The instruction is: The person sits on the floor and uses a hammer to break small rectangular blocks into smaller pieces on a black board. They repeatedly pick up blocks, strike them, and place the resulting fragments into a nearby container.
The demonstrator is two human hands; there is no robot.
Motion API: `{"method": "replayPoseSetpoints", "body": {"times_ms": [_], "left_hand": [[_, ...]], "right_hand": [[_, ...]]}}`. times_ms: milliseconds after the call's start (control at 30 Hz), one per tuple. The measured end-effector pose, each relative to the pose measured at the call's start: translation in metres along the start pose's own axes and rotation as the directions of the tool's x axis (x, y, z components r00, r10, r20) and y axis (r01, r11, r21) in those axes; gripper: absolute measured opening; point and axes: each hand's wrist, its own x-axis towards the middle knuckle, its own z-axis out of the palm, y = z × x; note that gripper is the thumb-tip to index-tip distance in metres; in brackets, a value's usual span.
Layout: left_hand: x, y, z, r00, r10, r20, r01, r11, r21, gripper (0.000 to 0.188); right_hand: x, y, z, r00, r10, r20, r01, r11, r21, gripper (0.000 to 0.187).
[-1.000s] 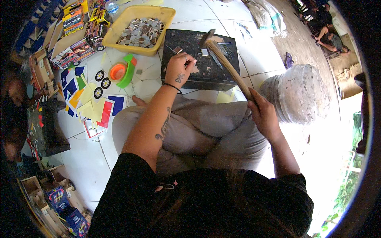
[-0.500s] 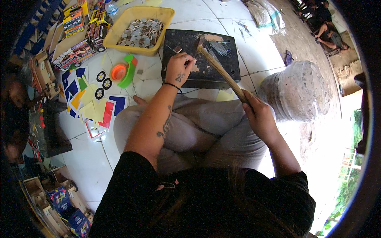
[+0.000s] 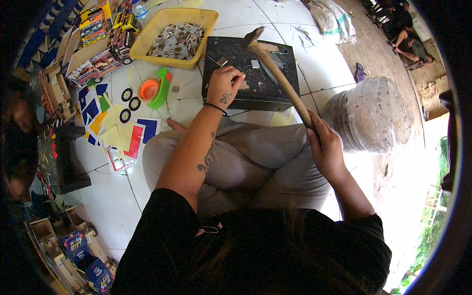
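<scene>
My right hand (image 3: pixel 326 147) grips the lower part of a wooden handle, and the hammer (image 3: pixel 280 73) is held up over a black block (image 3: pixel 246 102). Its metal head hangs near the block's far edge. My left hand (image 3: pixel 223 87) rests at the block's left side, thumb and fingers pinched together; what lies between them is too small to make out. Just beyond those fingers is a small brown square piece (image 3: pixel 222 62) with a thin rod beside it. A small white square piece (image 3: pixel 254 64) sits on the block under the hammer. Thin nails (image 3: pixel 279 61) are heaped at its far right.
A yellow basin (image 3: pixel 212 24) of small square pieces stands behind the block. Left are toy truck boxes (image 3: pixel 93 69), black wheels (image 3: pixel 134 103), coloured sheets (image 3: pixel 132 140) and a green-and-orange tape dispenser (image 3: pixel 160 93). A plastic-wrapped bundle (image 3: pixel 368 115) stands right. Another person (image 3: pixel 19 113) sits far left.
The hammer head has risen and moved away from the block's middle, uncovering the white square piece. My left hand stays nearly in place.
</scene>
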Motion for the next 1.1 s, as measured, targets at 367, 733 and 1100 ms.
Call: {"method": "replayPoseSetpoints", "body": {"times_ms": [367, 733, 1100], "left_hand": [[-0.002, 0.001, 0.000, 1.000, -0.010, -0.003, 0.010, 1.000, -0.015, 0.014], [0.000, 0.000, -0.001, 1.000, -0.001, 0.016, 0.001, 1.000, 0.015, 0.017], [-0.003, -0.007, -0.001, 0.996, -0.084, -0.041, 0.083, 0.996, -0.038, 0.016]], "right_hand": [[0.004, -0.001, -0.005, 0.995, 0.000, 0.102, 0.006, 0.999, -0.054, 0.038], [0.002, 0.001, 0.003, 0.999, 0.035, 0.037, -0.034, 0.999, -0.018, 0.039], [0.078, 0.031, 0.049, 0.996, -0.085, -0.016, 0.083, 0.994, -0.065, 0.047]]}}
